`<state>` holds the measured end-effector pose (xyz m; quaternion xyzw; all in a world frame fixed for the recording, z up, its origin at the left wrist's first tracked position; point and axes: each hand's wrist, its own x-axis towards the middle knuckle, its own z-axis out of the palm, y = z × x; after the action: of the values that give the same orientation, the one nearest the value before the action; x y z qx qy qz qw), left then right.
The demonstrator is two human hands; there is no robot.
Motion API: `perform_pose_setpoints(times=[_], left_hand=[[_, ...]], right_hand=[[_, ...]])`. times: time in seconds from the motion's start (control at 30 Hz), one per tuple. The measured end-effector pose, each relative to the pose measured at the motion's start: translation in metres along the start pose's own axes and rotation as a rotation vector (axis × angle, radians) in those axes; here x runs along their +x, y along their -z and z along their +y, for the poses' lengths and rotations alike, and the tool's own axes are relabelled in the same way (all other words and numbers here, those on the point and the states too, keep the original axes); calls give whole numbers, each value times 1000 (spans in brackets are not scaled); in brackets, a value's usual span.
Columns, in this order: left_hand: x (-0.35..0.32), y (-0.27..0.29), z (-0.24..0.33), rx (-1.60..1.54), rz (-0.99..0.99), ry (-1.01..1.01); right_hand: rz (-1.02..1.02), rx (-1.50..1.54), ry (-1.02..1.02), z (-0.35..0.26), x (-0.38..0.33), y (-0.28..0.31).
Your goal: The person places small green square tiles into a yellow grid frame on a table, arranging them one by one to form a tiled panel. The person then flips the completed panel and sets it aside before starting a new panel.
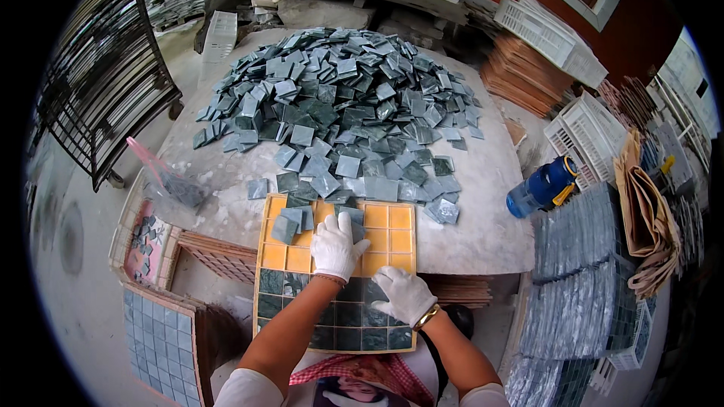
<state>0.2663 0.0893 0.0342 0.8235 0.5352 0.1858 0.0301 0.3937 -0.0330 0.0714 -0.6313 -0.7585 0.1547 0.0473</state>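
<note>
A shallow yellow grid tray (pixel 391 243) lies in front of me at the near edge of the table. Dark green square stone tiles (pixel 348 315) fill its near rows, while several far cells show bare yellow. My left hand (pixel 336 247), in a white glove, rests over the middle of the tray with fingers stretched and thumb apart. Loose grey-green tiles (pixel 285 229) lie beside it, and another touches its thumb side. On the right part of the tray, my gloved right hand (pixel 402 294) lies palm down, its fingers apart over the filled rows.
A large heap of loose tiles (pixel 332 98) covers the pale table (pixel 483 234). At the right stand a blue bottle (pixel 539 187), stacked tile sheets (pixel 569 309) and white crates (pixel 584 136). A tile panel (pixel 160 335) leans at the lower left, below a plastic bag (pixel 170 181).
</note>
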Motion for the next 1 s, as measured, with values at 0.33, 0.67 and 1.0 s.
perform_pose_setpoints(times=[0.33,0.67,1.0], left_hand=[[-10,-7,-31,-241,-45,30],[-5,-7,-27,-541,-26,69],[-42,8,-27,-371,-40,-714]], right_hand=[[164,180,-151,69,4,-2],[-47,112,-85,68,17,15],[177,207,-99,63,-13,-4]])
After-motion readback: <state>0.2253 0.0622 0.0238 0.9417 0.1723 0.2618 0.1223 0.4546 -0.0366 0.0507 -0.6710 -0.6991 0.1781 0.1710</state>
